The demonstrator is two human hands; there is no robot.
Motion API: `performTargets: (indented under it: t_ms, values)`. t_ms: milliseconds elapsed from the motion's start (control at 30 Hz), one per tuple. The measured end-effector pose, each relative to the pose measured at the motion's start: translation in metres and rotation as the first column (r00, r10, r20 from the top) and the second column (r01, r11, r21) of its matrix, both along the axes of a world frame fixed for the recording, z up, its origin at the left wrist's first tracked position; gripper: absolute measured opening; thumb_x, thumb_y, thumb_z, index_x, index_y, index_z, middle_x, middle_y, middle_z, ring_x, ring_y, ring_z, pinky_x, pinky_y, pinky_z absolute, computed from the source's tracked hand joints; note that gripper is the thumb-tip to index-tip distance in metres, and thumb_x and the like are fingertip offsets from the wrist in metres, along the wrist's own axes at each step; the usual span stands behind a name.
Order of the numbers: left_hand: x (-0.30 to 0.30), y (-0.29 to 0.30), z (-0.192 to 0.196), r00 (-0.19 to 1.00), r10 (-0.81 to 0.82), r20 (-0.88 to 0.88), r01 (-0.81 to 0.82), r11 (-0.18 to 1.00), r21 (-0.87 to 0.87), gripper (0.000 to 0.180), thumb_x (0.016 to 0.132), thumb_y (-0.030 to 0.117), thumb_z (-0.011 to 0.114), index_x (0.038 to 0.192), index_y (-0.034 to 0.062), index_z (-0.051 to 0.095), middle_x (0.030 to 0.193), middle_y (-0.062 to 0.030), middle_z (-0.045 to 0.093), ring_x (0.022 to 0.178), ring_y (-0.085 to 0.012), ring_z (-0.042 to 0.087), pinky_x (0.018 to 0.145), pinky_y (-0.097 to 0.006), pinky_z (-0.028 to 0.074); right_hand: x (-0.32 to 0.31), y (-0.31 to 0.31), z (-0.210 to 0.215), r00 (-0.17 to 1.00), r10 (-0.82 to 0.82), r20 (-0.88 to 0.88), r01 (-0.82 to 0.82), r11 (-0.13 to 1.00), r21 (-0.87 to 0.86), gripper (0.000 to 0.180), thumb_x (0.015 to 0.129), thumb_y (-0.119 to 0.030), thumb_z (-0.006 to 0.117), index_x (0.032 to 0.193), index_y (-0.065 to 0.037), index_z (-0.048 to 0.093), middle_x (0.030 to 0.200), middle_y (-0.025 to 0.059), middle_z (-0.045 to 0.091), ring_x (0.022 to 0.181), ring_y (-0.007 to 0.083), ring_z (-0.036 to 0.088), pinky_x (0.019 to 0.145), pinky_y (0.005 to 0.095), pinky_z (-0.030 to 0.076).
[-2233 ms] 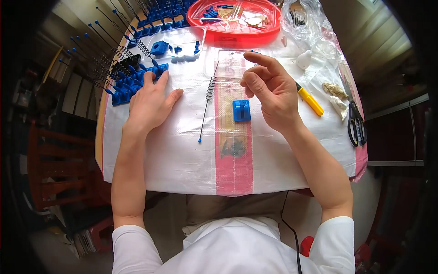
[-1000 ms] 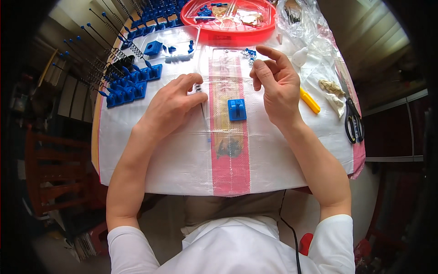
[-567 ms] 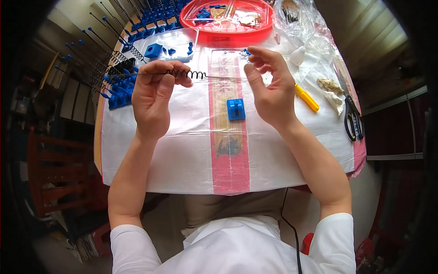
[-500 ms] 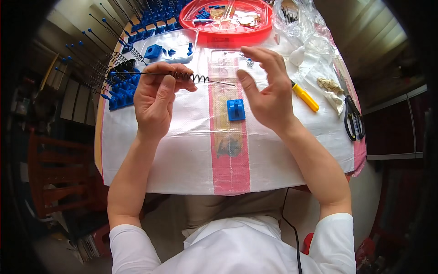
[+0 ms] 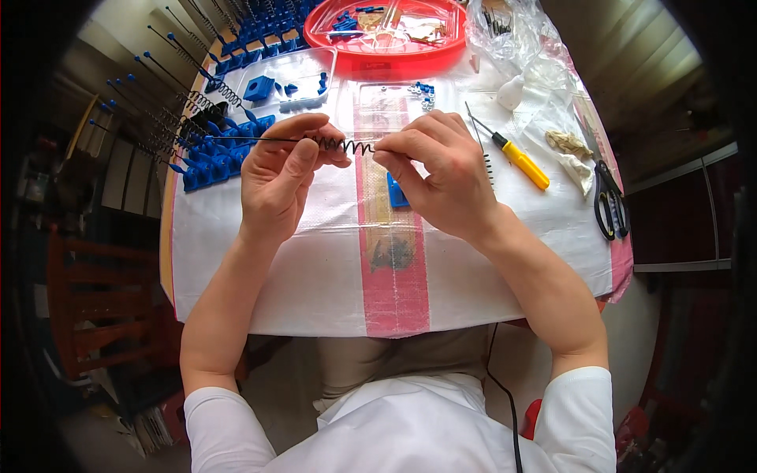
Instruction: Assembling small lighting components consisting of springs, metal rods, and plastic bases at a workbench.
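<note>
While both hands are raised above the counter (image 5: 260,268), the left hand (image 5: 277,183) pinches a thin black rod (image 5: 244,139) with a coiled spring (image 5: 345,144) on it, and the right hand (image 5: 441,175) grips the spring's other end, so rod and spring span between the two hands. Under the right hand lies a small blue block (image 5: 397,195); just right of it a yellow-handled screwdriver (image 5: 516,159), further right black scissors (image 5: 609,206). Beyond both hands sits a red tray (image 5: 378,55), and blue parts (image 5: 213,154) lie left of the left hand.

Bright, even daylight, sharp centre (fisheye bends edges, corners black).
</note>
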State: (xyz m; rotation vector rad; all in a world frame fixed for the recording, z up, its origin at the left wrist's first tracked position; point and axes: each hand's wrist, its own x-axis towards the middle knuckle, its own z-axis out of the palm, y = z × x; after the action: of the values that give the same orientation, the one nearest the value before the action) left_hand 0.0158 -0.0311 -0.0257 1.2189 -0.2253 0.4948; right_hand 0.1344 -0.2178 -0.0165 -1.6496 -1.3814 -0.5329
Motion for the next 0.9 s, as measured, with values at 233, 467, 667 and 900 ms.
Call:
performTargets:
  t_ms: [233,467,667,900]
  values:
    - [0.0031,0.0033,-0.0055,1.000,0.011,0.001,-0.011,0.998,0.066,0.021,0.099,0.012,0.056,0.112,-0.0026,0.063,0.108,-0.0146,0.067,0.094,-0.0193,0.067,0.085,-0.035,0.057,-0.0015,-0.0001,-0.0006,0.999,0.012,0.052,-0.011,1.000,-0.026,0.009,0.078,-0.008,0.075,0.082,-0.008,0.067,0.073,0.0036,0.062,0.070,0.0213,0.058,0.069,0.0341,0.044]
    - [0.0024,0.0010,-0.0049,0.999,0.032,0.007,-0.033,0.994,0.101,0.020,0.099,0.012,0.056,0.111,-0.0025,0.063,0.107,-0.0140,0.067,0.093,-0.0180,0.067,0.086,-0.034,0.056,-0.0039,0.0001,0.0016,0.996,0.020,0.085,-0.019,1.000,-0.012,0.010,0.077,-0.006,0.076,0.081,-0.007,0.067,0.072,0.0033,0.063,0.067,0.0202,0.057,0.067,0.0332,0.043]
    - [0.0019,0.0052,-0.0070,1.000,-0.022,-0.013,0.023,0.998,0.065,0.024,0.100,0.013,0.056,0.118,-0.0016,0.060,0.109,-0.0147,0.065,0.097,-0.0182,0.065,0.085,-0.034,0.056,-0.0048,-0.0006,0.0019,0.997,0.042,0.069,-0.041,0.999,-0.028,0.010,0.077,-0.006,0.076,0.080,-0.008,0.067,0.071,0.0036,0.062,0.066,0.0201,0.057,0.068,0.0331,0.044]
    - [0.0007,0.0084,-0.0052,0.998,-0.055,-0.036,0.055,0.998,0.001,0.032,0.100,0.013,0.055,0.129,0.0004,0.052,0.109,-0.0156,0.064,0.101,-0.0190,0.063,0.086,-0.035,0.055,-0.0078,0.0002,0.0018,0.997,0.049,0.056,-0.046,0.997,-0.056,0.008,0.077,-0.008,0.074,0.079,-0.008,0.066,0.071,0.0030,0.061,0.068,0.0204,0.057,0.069,0.0338,0.044]
